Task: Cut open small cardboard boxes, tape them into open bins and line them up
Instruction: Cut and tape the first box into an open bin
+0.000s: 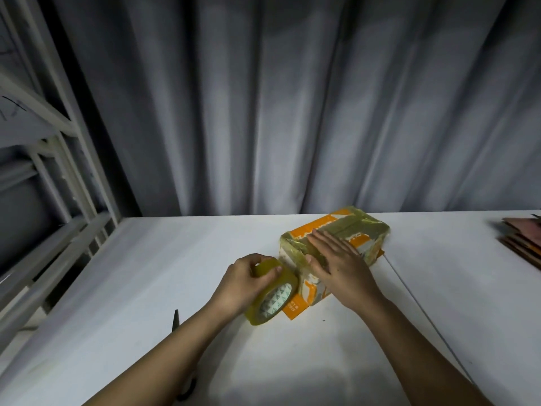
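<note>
A small orange-and-white cardboard box (363, 230), wrapped in yellowish clear tape, lies on the white table (175, 259) near its middle. My right hand (336, 259) lies flat on top of the box with straight fingers, pressing on the tape. My left hand (246, 279) grips a roll of yellowish tape (273, 297) against the box's near left corner. An orange flap (292, 310) sticks out under the roll.
Dark scissors (175, 320) lie on the table near my left forearm, partly hidden by it. A stack of flat brown cardboard (524, 238) sits at the right edge. A grey curtain hangs behind the table, and a metal rack (58, 177) stands at left.
</note>
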